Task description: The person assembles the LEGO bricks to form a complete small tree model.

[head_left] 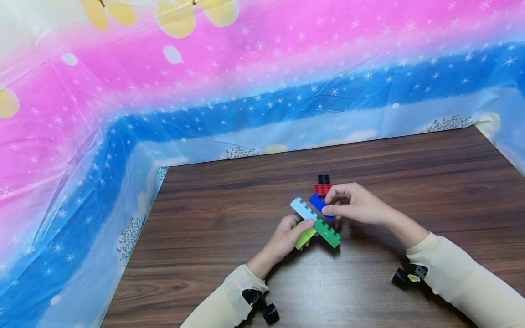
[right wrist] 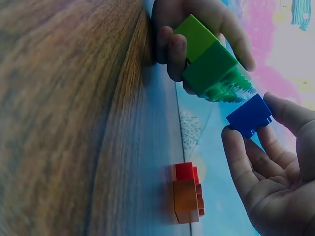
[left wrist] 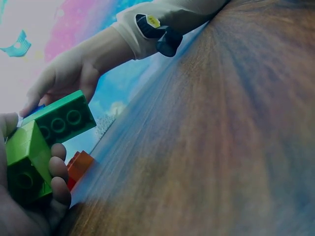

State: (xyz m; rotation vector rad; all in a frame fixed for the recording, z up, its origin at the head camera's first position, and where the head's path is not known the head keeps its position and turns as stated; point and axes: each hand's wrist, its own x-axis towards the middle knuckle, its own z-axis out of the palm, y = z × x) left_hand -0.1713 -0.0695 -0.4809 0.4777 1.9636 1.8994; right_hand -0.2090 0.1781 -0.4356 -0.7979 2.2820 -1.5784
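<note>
Wood point(head_left: 213, 214) stretches from left edge point(head_left: 144, 228) to left hand point(head_left: 284, 237), gripping joined bricks point(head_left: 325, 231); right hand point(head_left: 357, 204) pinches blue brick point(right wrist: 248, 116).

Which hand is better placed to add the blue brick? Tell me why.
Probably the right hand: it pinches the blue brick near the green brick; the left hand grips the lime brick.

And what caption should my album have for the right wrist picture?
Right hand pinching a blue block near green blocks in the left hand, with a red block on the table.
</note>
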